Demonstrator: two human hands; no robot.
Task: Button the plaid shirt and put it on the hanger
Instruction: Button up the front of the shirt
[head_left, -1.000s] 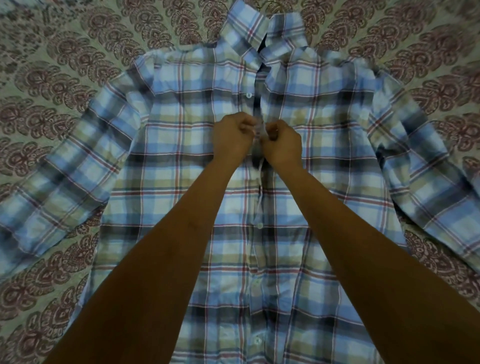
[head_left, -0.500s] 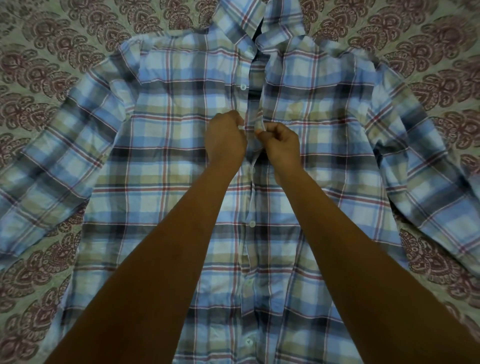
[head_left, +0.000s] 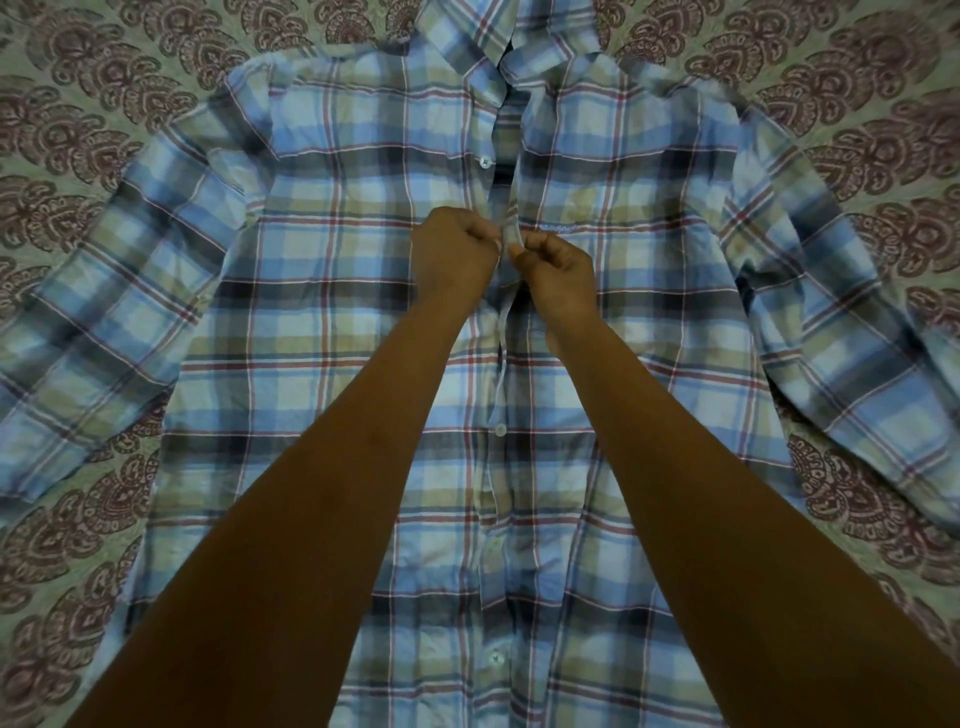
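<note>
Two-handed buttoning at mid-chest, seen from the head: pinching the front edges of the plaid shirt (head_left: 332, 322), flat on the patterned sheet (head_left: 78, 78), with left hand (head_left: 452, 254) and right hand (head_left: 558, 273) curled tight, next probably pushing through, then reaching toward twelve o'clock for the open button (head_left: 485, 161).

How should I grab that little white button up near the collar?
Pinch the top button by its thin rim, together with the cloth edge under it, coming from the left. It lies flat on the left front edge of the plaid shirt, so fingers probably cannot get under it alone. The open gap and the other front edge are just to its right.
</note>
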